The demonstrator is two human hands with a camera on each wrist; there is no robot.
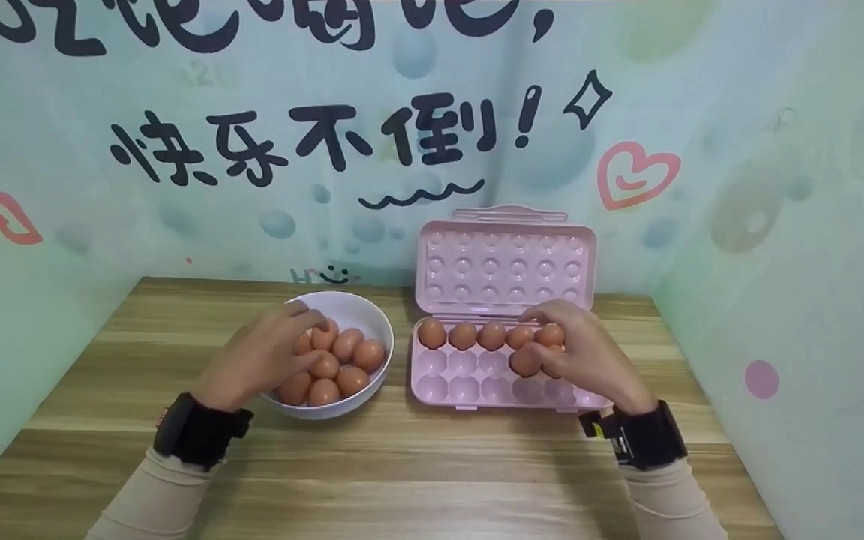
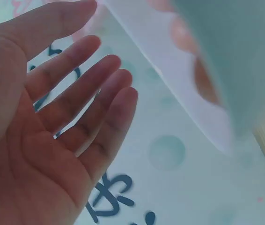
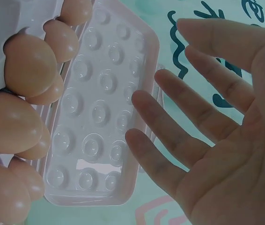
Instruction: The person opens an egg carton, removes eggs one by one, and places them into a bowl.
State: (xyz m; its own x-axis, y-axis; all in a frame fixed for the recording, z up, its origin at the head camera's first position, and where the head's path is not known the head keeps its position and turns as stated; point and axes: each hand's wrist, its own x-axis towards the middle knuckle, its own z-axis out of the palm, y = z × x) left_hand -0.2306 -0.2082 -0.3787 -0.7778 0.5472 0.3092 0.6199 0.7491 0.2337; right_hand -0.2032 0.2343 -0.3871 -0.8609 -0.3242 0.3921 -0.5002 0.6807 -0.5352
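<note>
Wooden table (image 1: 432, 465): left hand (image 1: 259, 360) flat-fingered, empty, over white bowl (image 1: 372, 315) of eggs (image 1: 342, 360). Right hand (image 1: 589, 352) also relaxed, empty, over pink egg tray (image 1: 469, 390), near egg (image 1: 525, 361) in second row.

The pale green printed backdrop wall (image 1: 432, 150) behind the wooden desk carries large black hand-drawn Chinese characters. The full line in the middle reads "快乐不倒!" (image 1: 312, 146), with a black wavy underline beneath it and a small four-pointed star outline to its right. Above it runs another line of black characters, cut off by the upper edge and not readable. A pink heart with a smile (image 1: 636, 174) stands to the right of the text. Both wrist views show only blurred fragments of the same dark lettering, none legible.
</note>
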